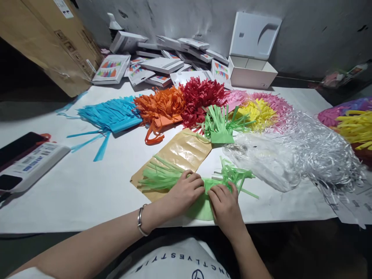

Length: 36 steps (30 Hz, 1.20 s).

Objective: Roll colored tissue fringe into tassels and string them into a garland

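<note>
Light green fringed tissue paper lies at the table's front edge, its cut strips spreading left and right. My left hand presses on its middle, fingers curled together on the paper. Close beside it on the right, my right hand has its fingers bent over the same sheet. The fingertips are partly hidden, but both hands grip the paper. Under the left strips is a brown paper envelope. A second green tassel bundle sits just beyond.
Blue, orange, red and yellow tassels line the middle. Silver tinsel and a clear plastic bag lie right. White boxes, an open box and a carton stand behind. Phones are left.
</note>
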Each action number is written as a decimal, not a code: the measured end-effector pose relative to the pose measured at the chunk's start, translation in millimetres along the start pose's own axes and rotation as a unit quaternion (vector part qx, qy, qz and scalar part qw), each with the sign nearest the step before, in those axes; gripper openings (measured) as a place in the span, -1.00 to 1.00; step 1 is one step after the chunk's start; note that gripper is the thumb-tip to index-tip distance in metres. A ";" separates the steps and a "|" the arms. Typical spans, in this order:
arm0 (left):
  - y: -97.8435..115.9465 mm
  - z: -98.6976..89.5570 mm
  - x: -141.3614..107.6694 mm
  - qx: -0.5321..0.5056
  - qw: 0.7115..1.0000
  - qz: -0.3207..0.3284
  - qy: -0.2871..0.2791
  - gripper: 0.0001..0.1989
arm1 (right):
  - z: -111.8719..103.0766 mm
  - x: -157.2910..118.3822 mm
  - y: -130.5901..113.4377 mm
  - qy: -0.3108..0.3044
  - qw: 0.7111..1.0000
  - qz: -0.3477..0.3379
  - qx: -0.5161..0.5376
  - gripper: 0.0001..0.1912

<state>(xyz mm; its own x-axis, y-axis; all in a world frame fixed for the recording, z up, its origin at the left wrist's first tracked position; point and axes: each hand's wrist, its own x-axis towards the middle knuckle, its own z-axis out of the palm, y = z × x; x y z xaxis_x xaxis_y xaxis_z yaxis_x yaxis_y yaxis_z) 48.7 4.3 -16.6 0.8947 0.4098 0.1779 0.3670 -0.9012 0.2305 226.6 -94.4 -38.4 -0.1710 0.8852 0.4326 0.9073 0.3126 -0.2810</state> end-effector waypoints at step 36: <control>-3.8 8.1 -2.1 -0.022 0.998 -0.033 0.054 -0.84 | 6.4 12.7 4.8 -0.017 0.999 -0.037 -0.036 -0.80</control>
<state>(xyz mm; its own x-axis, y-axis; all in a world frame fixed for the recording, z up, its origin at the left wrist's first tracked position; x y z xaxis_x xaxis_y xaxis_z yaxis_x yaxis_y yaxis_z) 47.5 5.7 -25.6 0.8353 0.4833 0.2622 0.4105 -0.8654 0.2873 226.3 -79.5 -39.7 -0.2508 0.8722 0.4199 0.9169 0.3532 -0.1860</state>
